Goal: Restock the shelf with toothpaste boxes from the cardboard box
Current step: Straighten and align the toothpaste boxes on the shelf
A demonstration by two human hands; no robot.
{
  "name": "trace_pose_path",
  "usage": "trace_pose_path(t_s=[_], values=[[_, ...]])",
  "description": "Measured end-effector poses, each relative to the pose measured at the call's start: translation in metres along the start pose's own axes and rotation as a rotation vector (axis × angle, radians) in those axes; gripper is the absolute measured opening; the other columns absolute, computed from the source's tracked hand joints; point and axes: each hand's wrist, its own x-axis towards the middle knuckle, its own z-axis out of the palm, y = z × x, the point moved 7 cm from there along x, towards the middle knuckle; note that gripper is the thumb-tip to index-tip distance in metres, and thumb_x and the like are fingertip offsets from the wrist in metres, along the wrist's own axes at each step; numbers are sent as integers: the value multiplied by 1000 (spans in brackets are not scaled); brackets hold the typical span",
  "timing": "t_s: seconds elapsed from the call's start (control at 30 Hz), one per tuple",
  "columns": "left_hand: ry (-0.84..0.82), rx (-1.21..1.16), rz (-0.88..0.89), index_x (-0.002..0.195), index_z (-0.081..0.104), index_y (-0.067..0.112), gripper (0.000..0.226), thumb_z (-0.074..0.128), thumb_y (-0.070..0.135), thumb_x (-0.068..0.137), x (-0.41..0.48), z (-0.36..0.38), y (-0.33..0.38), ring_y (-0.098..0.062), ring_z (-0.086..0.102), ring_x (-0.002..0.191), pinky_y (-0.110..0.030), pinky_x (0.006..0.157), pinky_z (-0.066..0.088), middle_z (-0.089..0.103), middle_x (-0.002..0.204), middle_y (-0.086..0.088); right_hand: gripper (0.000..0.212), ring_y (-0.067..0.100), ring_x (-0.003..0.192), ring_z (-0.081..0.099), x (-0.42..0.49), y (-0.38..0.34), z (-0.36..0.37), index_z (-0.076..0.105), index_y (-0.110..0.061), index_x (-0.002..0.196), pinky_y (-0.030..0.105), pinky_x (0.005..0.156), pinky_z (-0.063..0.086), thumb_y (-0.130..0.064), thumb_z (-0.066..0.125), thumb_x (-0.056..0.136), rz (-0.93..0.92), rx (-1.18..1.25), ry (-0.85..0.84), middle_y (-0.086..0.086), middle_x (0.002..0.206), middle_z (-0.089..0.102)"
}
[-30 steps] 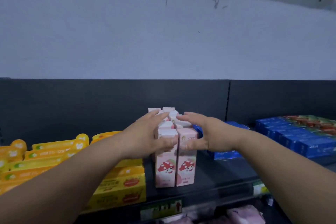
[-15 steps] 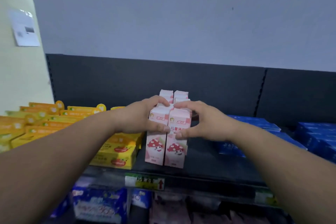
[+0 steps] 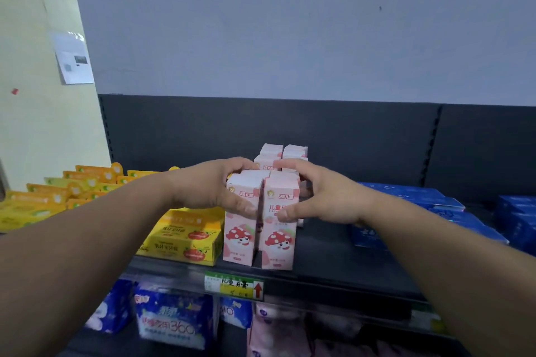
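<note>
As the pink toothpaste boxes [image 3: 241,240] stood upright on the shelf [image 3: 333,264], the left hand [image 3: 208,187] and right hand [image 3: 319,197] clasped the front pair between them, thumbs on the box faces.

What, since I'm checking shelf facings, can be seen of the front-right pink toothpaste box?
The front-right pink box is a tall carton, seemingly printed card, with a red spotted mushroom cartoon low on its face and Chinese lettering above. It stands upright at the front edge of the dark shelf, close beside the neighbouring pink box, which the left hand holds. The right hand holds the front-right one, thumb on its face, fingers curled over its top.
</note>
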Motion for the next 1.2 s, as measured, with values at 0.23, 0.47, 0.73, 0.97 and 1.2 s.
trace_pose_path(t_s=[0.23,0.47,0.73,0.97,1.2], values=[[96,-93,11,136,32,37,89,85,20,67,-4,14,-7,-5,66,98,-28,78,58,65,112,12,132,8,103,67,-6,6,13,-6,-60,142,35,91,56,-17,90,64,8,-71,20,-12,123,64],[258,-194,77,137,31,39,94,87,19,63,-8,23,-10,-11,66,98,-33,76,60,61,116,8,128,9,106,65,-7,9,20,-2,-62,141,34,87,58,-18,90,64,-29,-68,59,-12,129,60],[443,6,201,130,41,43,91,87,40,52,-23,14,-3,-3,54,111,-18,79,52,46,126,23,112,10,124,51,-16,5,15,23,-56,142,37,88,58,-23,92,61,-112,-106,206,-17,139,43],[441,41,189,124,48,39,78,88,22,60,-27,12,-4,18,46,102,-6,69,49,39,115,38,82,2,133,32,-25,1,18,42,-49,134,2,75,47,-20,85,71,-196,-147,263,-21,152,23],[385,-76,139,137,36,43,94,87,14,63,-25,16,-16,-11,55,114,-26,70,60,50,127,20,87,2,131,32,-22,2,24,39,-50,136,11,78,54,-14,85,72,-198,-90,222,-18,156,17]])
